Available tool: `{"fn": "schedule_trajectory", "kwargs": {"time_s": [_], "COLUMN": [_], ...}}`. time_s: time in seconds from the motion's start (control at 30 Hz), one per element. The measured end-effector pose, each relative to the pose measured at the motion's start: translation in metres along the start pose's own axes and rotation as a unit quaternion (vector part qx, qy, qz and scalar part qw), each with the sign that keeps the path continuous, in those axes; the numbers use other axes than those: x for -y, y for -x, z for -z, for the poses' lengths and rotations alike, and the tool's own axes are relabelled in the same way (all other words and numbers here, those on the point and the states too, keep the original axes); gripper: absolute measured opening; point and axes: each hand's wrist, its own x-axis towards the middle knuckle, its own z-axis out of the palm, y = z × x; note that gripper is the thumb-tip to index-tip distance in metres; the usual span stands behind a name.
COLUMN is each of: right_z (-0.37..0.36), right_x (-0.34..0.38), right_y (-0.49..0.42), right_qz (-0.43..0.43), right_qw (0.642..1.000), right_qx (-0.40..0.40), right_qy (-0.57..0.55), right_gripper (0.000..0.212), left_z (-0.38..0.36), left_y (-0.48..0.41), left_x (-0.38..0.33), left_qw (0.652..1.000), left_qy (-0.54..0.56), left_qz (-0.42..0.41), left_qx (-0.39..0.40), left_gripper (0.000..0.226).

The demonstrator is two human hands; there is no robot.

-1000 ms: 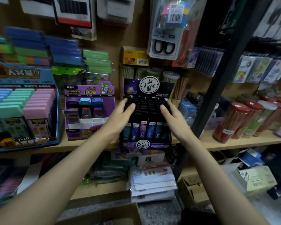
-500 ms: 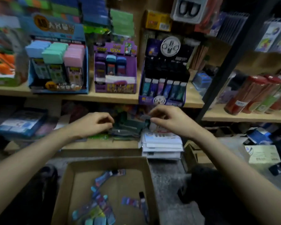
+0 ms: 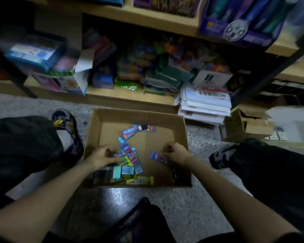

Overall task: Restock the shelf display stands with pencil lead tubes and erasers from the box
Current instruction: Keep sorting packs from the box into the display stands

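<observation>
Many tubes (image 3: 130, 156) remain in the box (image 3: 139, 113), so I judge restocking unfinished. My left hand (image 3: 102, 155) pinches one at the pile's 9 o'clock; my right hand (image 3: 176, 152) curls at a purple tube (image 3: 157, 157), 3 o'clock, grasp unclear. Stand (image 3: 235, 30) sits at 1 o'clock.

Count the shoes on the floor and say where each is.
2. The left shoe sits just left of the cardboard box; the right shoe sits to its right, partly covered by a trouser leg.
</observation>
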Motion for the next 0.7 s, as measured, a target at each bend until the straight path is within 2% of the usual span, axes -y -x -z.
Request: {"fn": "schedule_trajectory", "kwargs": {"time_s": [0.17, 0.27, 0.33, 0.43, 0.5, 0.6, 0.7], "right_z": [-0.056, -0.072, -0.079, -0.088, -0.092, -0.098, -0.104], "right_x": [-0.027, -0.035, -0.038, -0.043, -0.044, -0.044, -0.042], "right_y": [-0.017, -0.026, -0.032, -0.038, -0.041, -0.046, -0.051], "right_qz": [-0.076, -0.149, -0.178, -0.16, -0.129, -0.07, -0.05], "right_qw": [0.996, 0.979, 0.97, 0.978, 0.987, 0.991, 0.984], "right_qx": [-0.051, -0.095, -0.113, -0.114, -0.092, -0.049, -0.058], "right_qy": [-0.019, -0.102, -0.122, -0.069, -0.022, 0.105, 0.158], "right_gripper": [0.049, 0.047, 0.043, 0.039, 0.037, 0.04, 0.044], "left_z": [-0.027, -0.039, -0.044, -0.046, -0.046, -0.045, -0.041], "left_y": [-0.013, -0.02, -0.024, -0.032, -0.039, -0.045, -0.05], "left_x": [0.043, 0.052, 0.055, 0.059, 0.062, 0.069, 0.073], "left_qw": [0.991, 0.969, 0.952, 0.939, 0.941, 0.944, 0.932], "left_qy": [-0.125, -0.222, -0.28, -0.333, -0.335, -0.329, -0.346], "left_qz": [0.055, 0.109, 0.122, 0.08, 0.044, -0.029, -0.104], "left_qx": [-0.013, 0.002, 0.002, -0.015, -0.01, 0.009, 0.034], "left_gripper": [0.071, 0.088, 0.09, 0.087, 0.084, 0.079, 0.075]}}
